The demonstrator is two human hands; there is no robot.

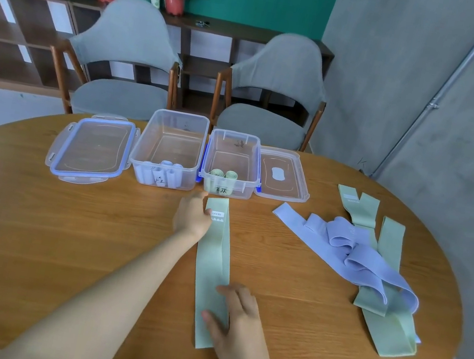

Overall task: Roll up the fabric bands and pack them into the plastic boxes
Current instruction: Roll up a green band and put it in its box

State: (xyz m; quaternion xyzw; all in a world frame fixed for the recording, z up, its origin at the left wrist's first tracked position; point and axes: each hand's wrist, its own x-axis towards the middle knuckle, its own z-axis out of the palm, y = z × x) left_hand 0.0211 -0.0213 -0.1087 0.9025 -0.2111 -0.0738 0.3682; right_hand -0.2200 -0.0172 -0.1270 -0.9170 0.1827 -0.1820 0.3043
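Here your green band (213, 257) lies flat on the table (62, 227), its long axis running from you toward the boxes (228, 165). Your left hand (193, 214) and right hand (233, 311) press its ends, each grip loose, fingers straight.

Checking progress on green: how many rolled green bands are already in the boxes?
2. Both green rolls stand side by side at the near end of the right-hand box. The left-hand box shows only pale rolls. More may be hidden behind its label.
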